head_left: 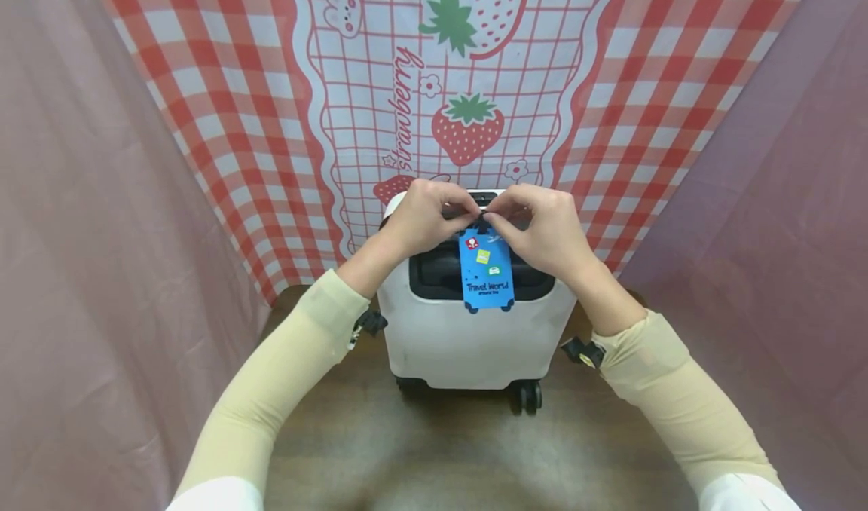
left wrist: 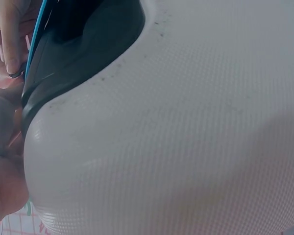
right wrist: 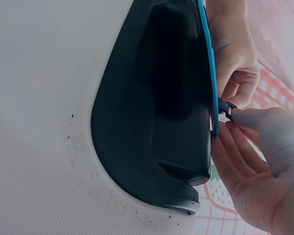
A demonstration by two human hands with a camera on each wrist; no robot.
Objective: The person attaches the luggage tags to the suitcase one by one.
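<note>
A blue luggage tag [head_left: 487, 270] printed "Travel World" hangs at the top of a white suitcase [head_left: 468, 345], over its black recessed panel [head_left: 434, 271]. Above the tag, both hands meet at its black strap [right wrist: 229, 108]. My left hand [head_left: 432, 213] pinches the strap from the left between thumb and fingertips. From the other side my right hand [head_left: 542, 224] pinches it as well, the thumb pressed near the small black buckle in the right wrist view. Seen edge-on there, the tag [right wrist: 211, 68] is a thin blue line beside the black panel.
Behind the suitcase hangs a red checked cloth [head_left: 230, 104] with strawberry prints. Pink curtains [head_left: 81, 232] close in both sides. Beneath the suitcase, its black wheels [head_left: 527, 396] stand on a brown wooden surface [head_left: 434, 458].
</note>
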